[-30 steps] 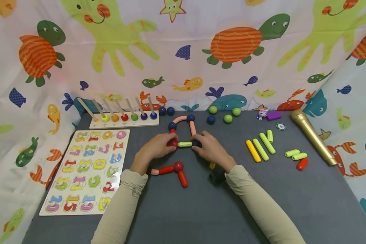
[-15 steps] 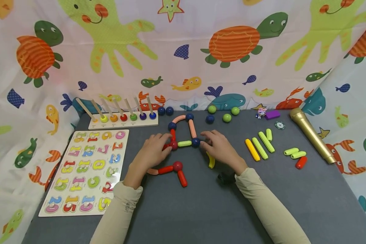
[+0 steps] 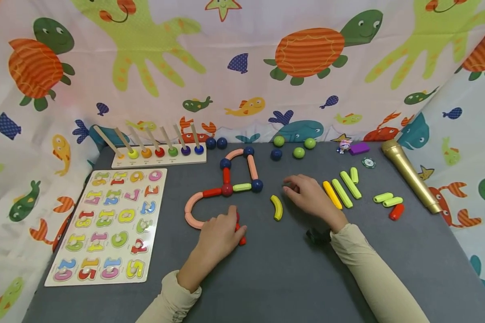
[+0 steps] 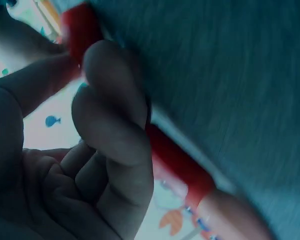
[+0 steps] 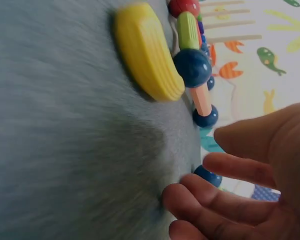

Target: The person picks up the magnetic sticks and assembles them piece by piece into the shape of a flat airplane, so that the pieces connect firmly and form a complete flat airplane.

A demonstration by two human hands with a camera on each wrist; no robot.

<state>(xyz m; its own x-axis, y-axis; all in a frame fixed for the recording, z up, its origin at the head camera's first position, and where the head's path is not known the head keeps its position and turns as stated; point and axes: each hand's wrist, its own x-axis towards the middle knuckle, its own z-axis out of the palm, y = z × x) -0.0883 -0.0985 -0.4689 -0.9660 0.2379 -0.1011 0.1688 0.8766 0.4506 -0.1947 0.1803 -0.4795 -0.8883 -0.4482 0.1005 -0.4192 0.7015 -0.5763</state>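
My left hand (image 3: 219, 234) is low over the lower part of a joined ball-and-rod figure, its thumb and fingers pinching a red rod (image 3: 242, 241). Most of the red ball beside that rod is hidden under the fingers. In the left wrist view, the curled fingers lie between this red rod (image 4: 82, 32) and another red rod (image 4: 177, 162) joined to a pink one. The figure continues through curved pink rods (image 3: 191, 208) to a red ball (image 3: 227, 189) and a loop with blue balls (image 3: 257, 185). My right hand (image 3: 307, 195) holds nothing, fingers loosely bent, near a curved yellow rod (image 3: 276, 207).
Straight yellow and green rods (image 3: 342, 193) lie right of my right hand. A gold microphone (image 3: 412, 177) is farther right. Loose green and blue balls (image 3: 298, 153) sit at the back. A number puzzle board (image 3: 105, 229) and a peg stand (image 3: 157, 160) occupy the left.
My left hand has left the upper red ball and come down toward me onto the lower red pieces. My right hand has let go of the blue ball and moved right.
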